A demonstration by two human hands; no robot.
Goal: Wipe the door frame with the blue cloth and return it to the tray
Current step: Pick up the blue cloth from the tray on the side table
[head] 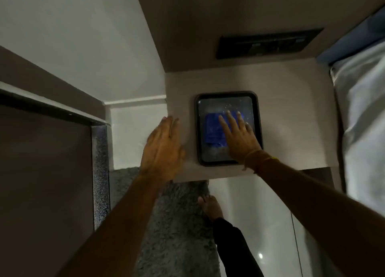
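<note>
A folded blue cloth (213, 131) lies in a dark rounded tray (228, 94) on a pale bedside surface (291, 110). My right hand (237, 135) reaches over the tray with fingers spread, its palm and fingers covering the cloth's right side; whether it touches the cloth I cannot tell. My left hand (163, 145) hovers flat and open at the surface's left edge, holding nothing. The door frame (100, 172), a dark speckled strip, runs down the left beside a brown door (43, 183).
A black switch panel (268, 45) sits on the wall behind the tray. A bed with pale bedding (362, 120) is at the right. A grey shaggy rug (177, 224) and my bare foot (210, 206) are on the glossy floor below.
</note>
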